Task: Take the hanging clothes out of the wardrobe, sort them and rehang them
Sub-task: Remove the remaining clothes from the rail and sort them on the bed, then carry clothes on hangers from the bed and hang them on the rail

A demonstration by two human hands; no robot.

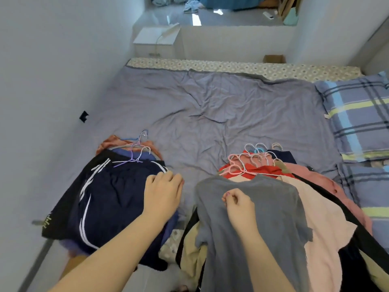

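Left hand: the left hand (pixel 163 193) lies flat, palm down and fingers spread a little, holding nothing, on the right edge of the dark navy shorts (pixel 109 199).
Right hand: the right hand (pixel 239 204) is curled, its fingertips (pixel 226 198) pinching the cloth of the grey T-shirt (pixel 252 228) near its chest.
Arms: both forearms reach forward from the bottom edge, bare.
Writing: a small yellowish print at the shorts' lower left hem, too blurred to read.
Left pile: the shorts, with white stripes, top a stack on the bed (pixel 210 106); purple and blue hangers (pixel 134 152) lie at its far end.
Right pile: the T-shirt lies on top of pink, red and cream clothes (pixel 328 218), with pink and white hangers (pixel 248 161) bunched at the far end.
Beside: a plaid pillow (pixel 357 114) at the right.
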